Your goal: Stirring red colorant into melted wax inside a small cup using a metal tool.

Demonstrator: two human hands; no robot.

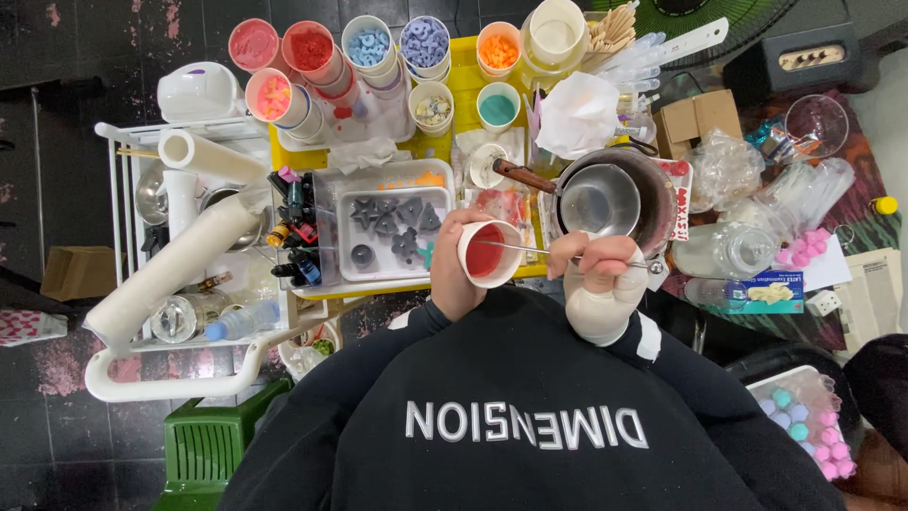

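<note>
My left hand (pixel 450 276) holds a white paper cup (pixel 489 254) with red liquid inside, just above my chest. A white glove covers my right hand (pixel 600 284), which pinches a thin metal stirring rod (pixel 541 251). The rod's tip reaches into the cup. Just left of the cup, a clear tray holds a grey mould (pixel 392 227) with star and round cavities. A steel pot (pixel 605 199) with a wooden handle stands right behind my right hand.
Several paper cups (pixel 307 47) of red, pink, blue, orange and teal bits crowd the yellow table's (pixel 465 90) far side. White paper rolls (pixel 175 265) lie on a cart at the left. Plastic bags, a jar and a glove box (pixel 768 291) fill the right.
</note>
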